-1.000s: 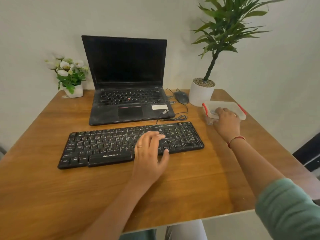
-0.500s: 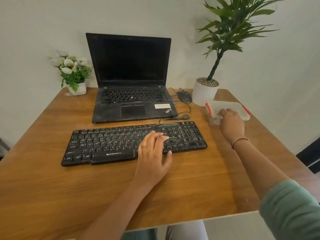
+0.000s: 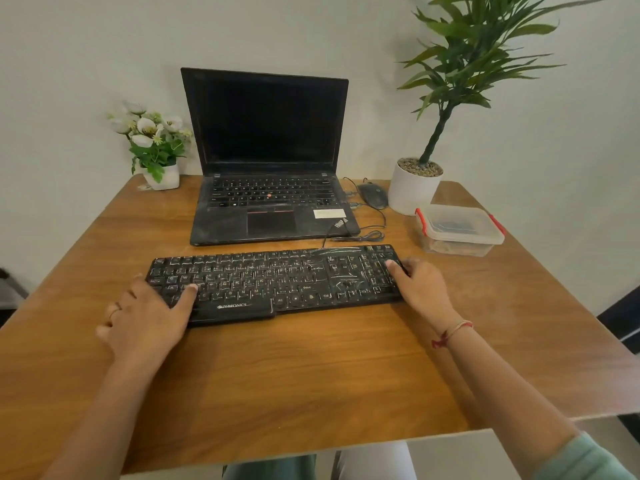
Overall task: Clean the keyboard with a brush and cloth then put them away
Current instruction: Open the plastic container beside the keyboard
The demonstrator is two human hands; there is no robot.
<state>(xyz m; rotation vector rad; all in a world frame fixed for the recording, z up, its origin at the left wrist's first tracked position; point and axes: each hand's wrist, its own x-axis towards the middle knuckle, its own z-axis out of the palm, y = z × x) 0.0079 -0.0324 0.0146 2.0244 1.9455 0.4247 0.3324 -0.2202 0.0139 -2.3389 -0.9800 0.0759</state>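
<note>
A dusty black keyboard (image 3: 277,282) lies across the middle of the wooden table (image 3: 311,368). My left hand (image 3: 145,317) grips its left end, thumb on the keys. My right hand (image 3: 420,289) holds its right end, thumb on the number pad. A clear plastic box (image 3: 459,230) with red clips and a closed lid stands to the right behind the keyboard; something dark shows inside it. No brush or cloth is visible outside the box.
An open black laptop (image 3: 270,202) sits behind the keyboard, with a mouse (image 3: 373,196) and cables to its right. A tall potted plant (image 3: 414,188) stands at the back right and a small flower pot (image 3: 161,174) at the back left. A wall rises behind.
My right hand left the plastic box and came to the keyboard's right end. My left hand slid from the keyboard's middle to its left end.
</note>
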